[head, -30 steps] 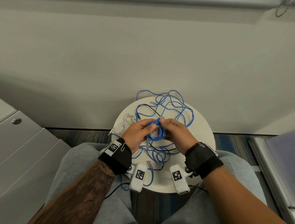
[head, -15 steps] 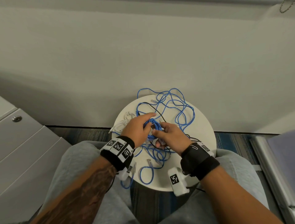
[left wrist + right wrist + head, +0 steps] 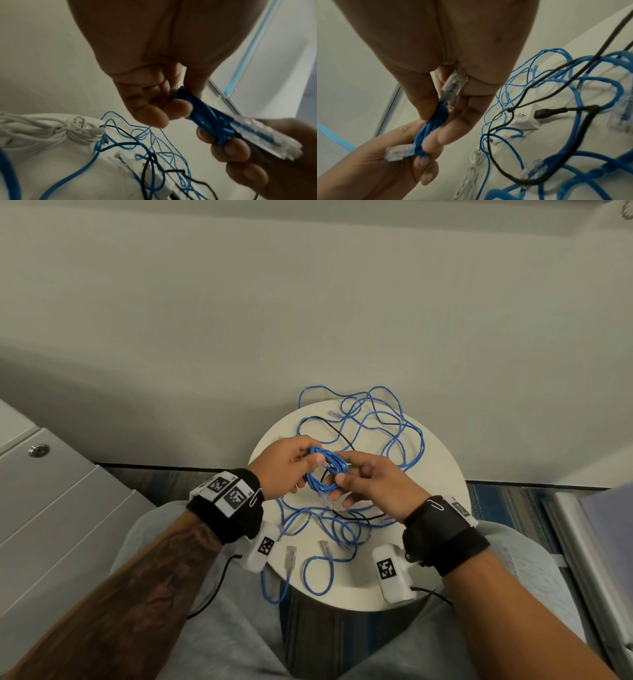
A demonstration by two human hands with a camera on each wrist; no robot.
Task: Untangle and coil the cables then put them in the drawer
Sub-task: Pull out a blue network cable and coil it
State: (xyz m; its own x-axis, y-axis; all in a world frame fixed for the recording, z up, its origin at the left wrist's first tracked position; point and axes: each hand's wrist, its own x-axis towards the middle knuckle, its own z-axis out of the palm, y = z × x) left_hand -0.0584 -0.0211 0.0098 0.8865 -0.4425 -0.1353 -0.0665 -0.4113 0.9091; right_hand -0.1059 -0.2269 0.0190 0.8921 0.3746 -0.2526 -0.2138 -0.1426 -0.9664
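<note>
A small coiled blue cable [image 3: 325, 470] [image 3: 208, 119] [image 3: 431, 124] hangs just above the round white table [image 3: 442, 484], held by both hands. My left hand [image 3: 291, 463] pinches its upper left end between thumb and fingers. My right hand [image 3: 363, 477] grips its lower right side, with a clear plug [image 3: 453, 85] lying against the palm. A second clear plug [image 3: 397, 152] sticks out by the left hand. Loose blue cables [image 3: 380, 426] and a thin black cable [image 3: 337, 433] lie tangled on the table. A bundled white cable [image 3: 56, 131] lies at the table's left.
A grey drawer cabinet [image 3: 51, 508] with a round lock [image 3: 38, 450] stands to the left, its drawers closed. The wall is close behind the table. A white charger block [image 3: 525, 119] lies among the cables. My grey-trousered knees flank the table.
Both hands turned the coil and lifted it slightly. The left wrist rolled so its markers face up, and the right hand shifted from the coil's front to its lower right side.
</note>
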